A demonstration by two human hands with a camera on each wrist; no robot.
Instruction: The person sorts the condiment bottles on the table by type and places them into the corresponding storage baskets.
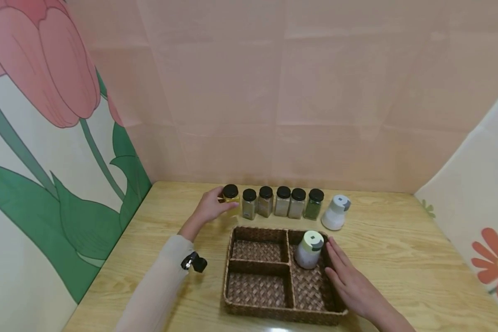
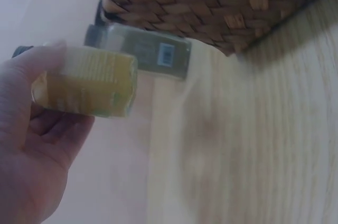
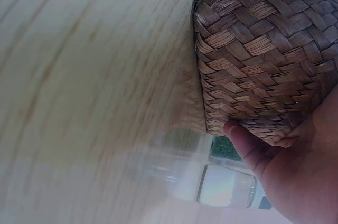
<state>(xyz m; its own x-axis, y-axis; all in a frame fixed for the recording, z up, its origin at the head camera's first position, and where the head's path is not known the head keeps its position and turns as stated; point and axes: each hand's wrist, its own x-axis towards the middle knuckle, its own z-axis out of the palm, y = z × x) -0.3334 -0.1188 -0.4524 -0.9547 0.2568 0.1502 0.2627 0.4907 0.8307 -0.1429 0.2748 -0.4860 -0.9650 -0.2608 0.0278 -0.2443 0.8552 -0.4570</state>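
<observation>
My left hand (image 1: 210,205) grips a glass jar of yellow spice (image 2: 87,81) with a black lid, at the left end of a row of spice jars. In the left wrist view the jar lies between thumb and fingers, apart from the table. My right hand (image 1: 350,283) rests with fairly straight fingers against the right side of a woven brown basket (image 1: 257,263). This basket has three compartments. A white shaker (image 1: 308,253) with a pale green and grey top stands in its right compartment, near the back.
Behind the basket stand several black-lidded jars, among them a beige one (image 1: 249,205) and a green one (image 1: 313,205). A second white shaker (image 1: 335,214) stands right of them. The wooden table (image 1: 398,240) meets a pink cloth backdrop (image 1: 274,115) at its far edge.
</observation>
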